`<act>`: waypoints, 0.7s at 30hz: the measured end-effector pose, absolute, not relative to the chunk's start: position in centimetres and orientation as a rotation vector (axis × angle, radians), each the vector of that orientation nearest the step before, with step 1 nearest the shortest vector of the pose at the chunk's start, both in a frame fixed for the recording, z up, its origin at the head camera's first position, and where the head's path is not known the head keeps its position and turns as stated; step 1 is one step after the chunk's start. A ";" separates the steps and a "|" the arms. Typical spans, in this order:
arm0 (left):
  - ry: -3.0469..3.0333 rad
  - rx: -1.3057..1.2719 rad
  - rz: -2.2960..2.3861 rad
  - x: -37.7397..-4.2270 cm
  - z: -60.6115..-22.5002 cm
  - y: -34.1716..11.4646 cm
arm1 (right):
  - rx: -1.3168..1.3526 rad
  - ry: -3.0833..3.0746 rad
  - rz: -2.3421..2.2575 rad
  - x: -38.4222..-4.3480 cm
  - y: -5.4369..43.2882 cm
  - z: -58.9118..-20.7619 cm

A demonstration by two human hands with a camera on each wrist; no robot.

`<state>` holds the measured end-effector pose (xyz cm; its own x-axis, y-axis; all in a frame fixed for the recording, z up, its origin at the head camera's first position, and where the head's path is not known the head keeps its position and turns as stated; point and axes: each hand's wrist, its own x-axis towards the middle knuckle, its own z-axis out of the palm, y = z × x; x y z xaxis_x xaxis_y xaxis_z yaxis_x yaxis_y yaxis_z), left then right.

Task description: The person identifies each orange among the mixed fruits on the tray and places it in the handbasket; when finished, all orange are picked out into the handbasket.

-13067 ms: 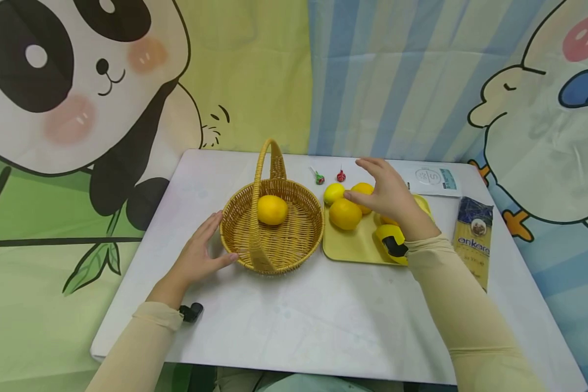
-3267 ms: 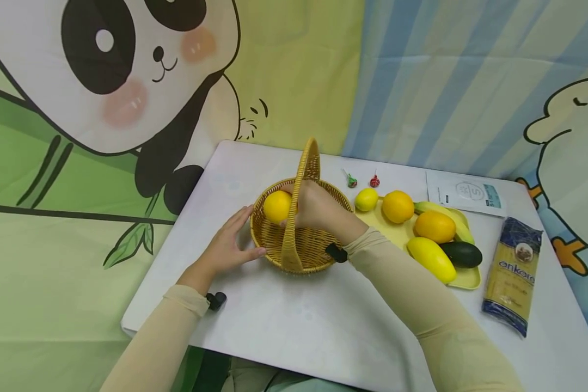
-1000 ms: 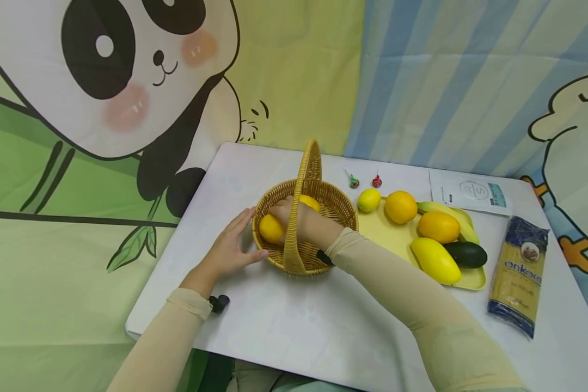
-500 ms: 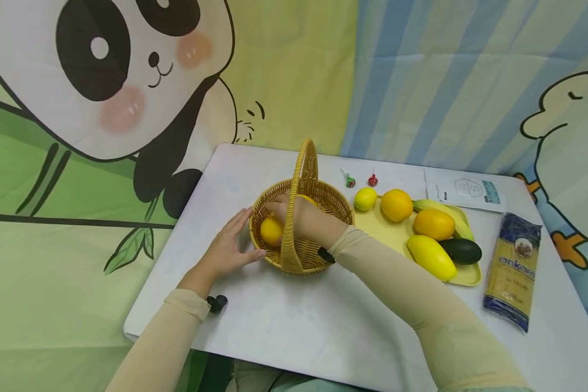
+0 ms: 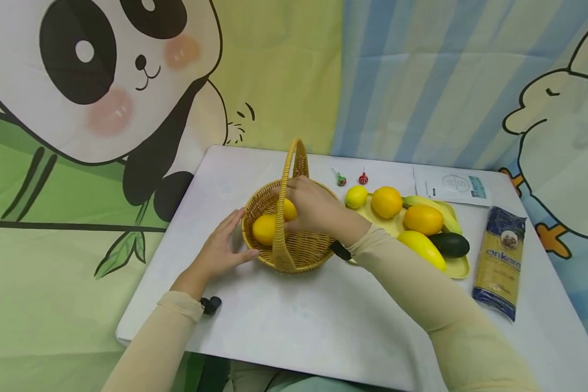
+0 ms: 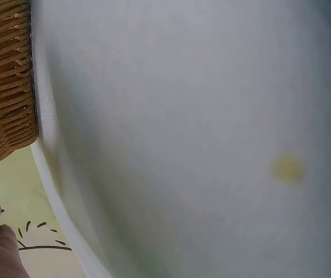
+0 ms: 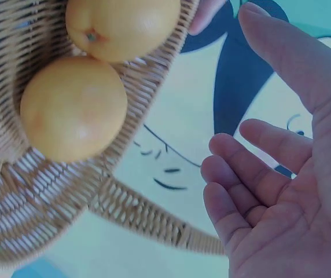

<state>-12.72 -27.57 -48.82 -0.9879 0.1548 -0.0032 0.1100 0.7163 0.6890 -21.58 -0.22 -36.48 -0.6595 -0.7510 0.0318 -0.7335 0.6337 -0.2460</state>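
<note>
On the white table stands a wicker basket [image 5: 313, 253] with an arched handle. Two orange-yellow fruits lie inside, side by side at its left: the nearer fruit [image 5: 264, 229] and the other fruit [image 5: 289, 210], partly behind the handle. My left hand [image 5: 215, 250] rests at the basket's left rim, fingers straight and thumb spread. My right hand [image 5: 318, 204] is over the basket's far right part, behind the handle. In the right wrist view that right hand [image 7: 287, 208] has relaxed, parted fingers and holds nothing; both fruits sit apart from it.
Right of the basket, a yellow tray [image 5: 463, 269] bears a lemon [image 5: 356, 197], an orange [image 5: 386, 202], another orange-yellow fruit [image 5: 423, 220], a banana [image 5: 448, 220], a long yellow fruit [image 5: 421, 249] and a dark oval one [image 5: 449, 245]. Two lollipops [image 5: 341, 179], a white pouch [image 5: 451, 186] and an ankara packet [image 5: 500, 261] lie around.
Earlier my right hand held a fruit in the basket, moved it lower and let it go; now it has risen up and right. One fruit was in the basket at first, now two.
</note>
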 end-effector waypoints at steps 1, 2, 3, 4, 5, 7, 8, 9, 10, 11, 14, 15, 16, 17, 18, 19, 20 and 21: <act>2.852 0.215 1.140 -12.7 -48.9 -27.6 | -1.246 2.779 -0.376 -21.6 0.0 -36.3; 2.850 0.208 1.139 -12.7 -48.9 -27.6 | -1.229 2.784 -0.394 -21.5 0.3 -36.0; 2.846 0.206 1.138 -12.7 -48.9 -27.6 | -1.219 2.790 -0.411 -21.5 0.6 -35.8; 2.845 0.206 1.137 -12.7 -48.9 -27.6 | -1.212 2.793 -0.435 -21.5 0.9 -35.6; 2.846 0.208 1.135 -12.8 -48.9 -27.6 | -1.207 2.796 -0.455 -21.5 1.1 -35.4; 2.849 0.214 1.136 -12.8 -48.9 -27.6 | -1.203 2.809 -0.491 -21.5 1.7 -35.1; 2.850 0.217 1.137 -12.8 -48.9 -27.6 | -1.201 2.817 -0.501 -21.5 2.0 -35.0; 2.852 0.220 1.133 -12.8 -48.9 -27.6 | -1.201 2.823 -0.509 -21.5 2.2 -34.9; 2.855 0.221 1.134 -12.8 -48.9 -27.6 | -1.193 2.826 -0.519 -21.5 2.5 -34.7; 2.857 0.222 1.134 -12.8 -48.9 -27.6 | -1.186 2.832 -0.520 -21.5 2.7 -34.6; 2.861 0.231 1.132 -12.8 -48.8 -27.6 | -1.160 2.846 -0.529 -21.6 3.5 -34.2; 2.862 0.235 1.130 -12.8 -48.8 -27.6 | -1.150 2.850 -0.528 -21.6 3.8 -34.0; 2.862 0.239 1.133 -12.8 -48.8 -27.6 | -1.137 2.858 -0.532 -21.7 4.2 -33.8; 2.863 0.242 1.131 -12.8 -48.8 -27.6 | -1.126 2.869 -0.530 -21.7 4.5 -33.7; 2.863 0.245 1.131 -12.9 -48.8 -27.6 | -1.112 2.879 -0.533 -21.8 4.8 -33.5; 2.864 0.246 1.127 -12.9 -48.7 -27.6 | -1.097 2.886 -0.542 -21.8 5.1 -33.3; 2.864 0.245 1.121 -12.9 -48.7 -27.6 | -1.082 2.895 -0.546 -21.9 5.4 -33.1; 2.863 0.243 1.118 -12.9 -48.7 -27.7 | -1.071 2.902 -0.553 -21.9 5.7 -32.9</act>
